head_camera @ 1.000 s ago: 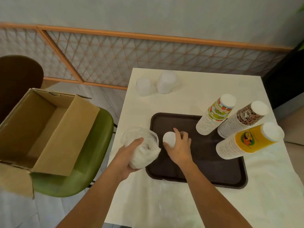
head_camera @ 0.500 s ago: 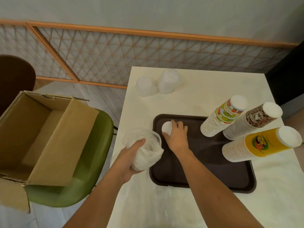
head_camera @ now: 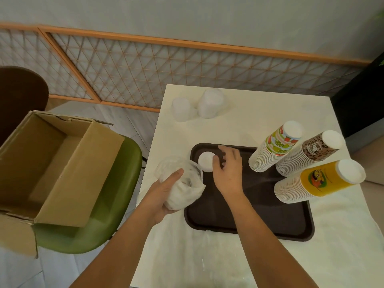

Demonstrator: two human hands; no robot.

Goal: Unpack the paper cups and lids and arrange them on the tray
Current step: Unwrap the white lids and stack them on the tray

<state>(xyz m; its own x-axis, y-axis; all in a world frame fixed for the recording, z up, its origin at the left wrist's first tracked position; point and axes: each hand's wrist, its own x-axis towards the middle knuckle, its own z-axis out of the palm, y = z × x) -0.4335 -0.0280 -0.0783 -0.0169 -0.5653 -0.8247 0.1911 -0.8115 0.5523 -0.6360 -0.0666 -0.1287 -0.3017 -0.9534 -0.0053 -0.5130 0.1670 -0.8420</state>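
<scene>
Right hand [head_camera: 227, 171], fingers loosely spread, has the white lids [head_camera: 205, 161] just left of its thumb on the tray [head_camera: 249, 215] — left hand [head_camera: 162, 194] grips the bag [head_camera: 184, 185]; best seat them flat, squared.

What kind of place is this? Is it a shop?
Probably a café or drinks shop, I think. Tall stacks of printed paper cups stand on a brown serving tray, on a small table with a green chair beside it.
</scene>
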